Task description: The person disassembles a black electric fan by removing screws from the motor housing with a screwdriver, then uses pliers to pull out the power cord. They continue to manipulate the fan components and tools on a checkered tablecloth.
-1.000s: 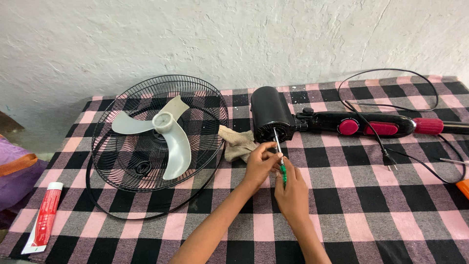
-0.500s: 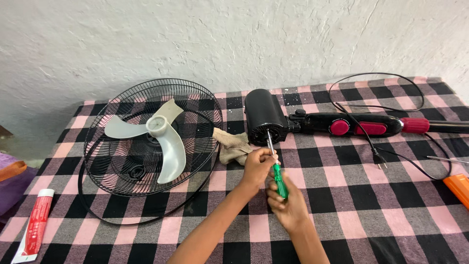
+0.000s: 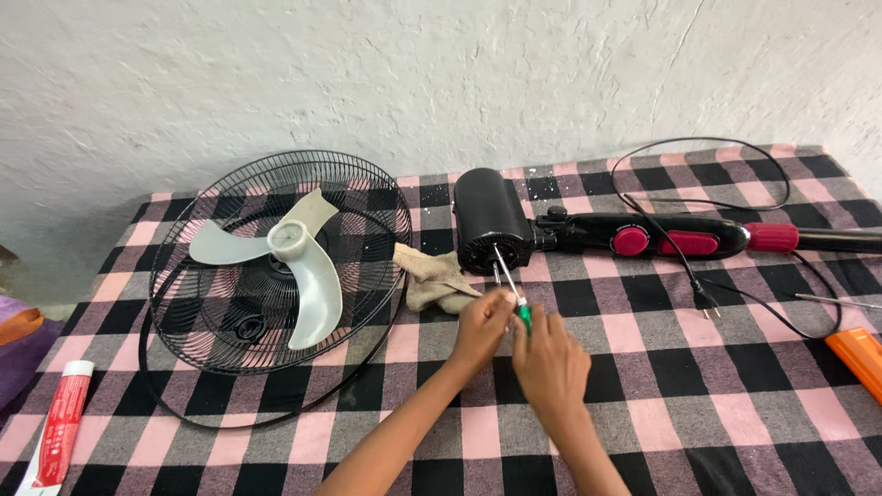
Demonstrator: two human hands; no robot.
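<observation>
So both hands are on a green-handled screwdriver (image 3: pixel 514 303), right in the middle of a table covered with a pink, black and grey checked cloth (image 3: pixel 698 395). The right hand (image 3: pixel 549 360) has its fingers curled tight around the handle from below, and the left hand (image 3: pixel 483 323) is pinching the shaft just above that, fingers closed on the metal. The screwdriver tilts up and away, its tip at the front face of the black fan motor (image 3: pixel 491 220), near the spindle that sticks out there. The motor lies on its side, joined to a black stand neck (image 3: pixel 671 237) with pinkish-red buttons and a red collar, which runs off to the right edge. A thin black power cord (image 3: pixel 726 184) loops behind and over the neck, and its plug (image 3: pixel 706 298) rests on the cloth just below the buttons. Just left of the hands there's a crumpled beige rag (image 3: pixel 432 278), touching the front of the motor or very close to it, hard to tell which. Further left is the black wire fan guard (image 3: pixel 220 285) lying flat, with the pale grey three-blade fan blade (image 3: pixel 299 253) sitting on it. A red and white tube (image 3: pixel 60 427) is at the bottom left corner, and something orange (image 3: pixel 859 358) pokes in at the right edge.
</observation>
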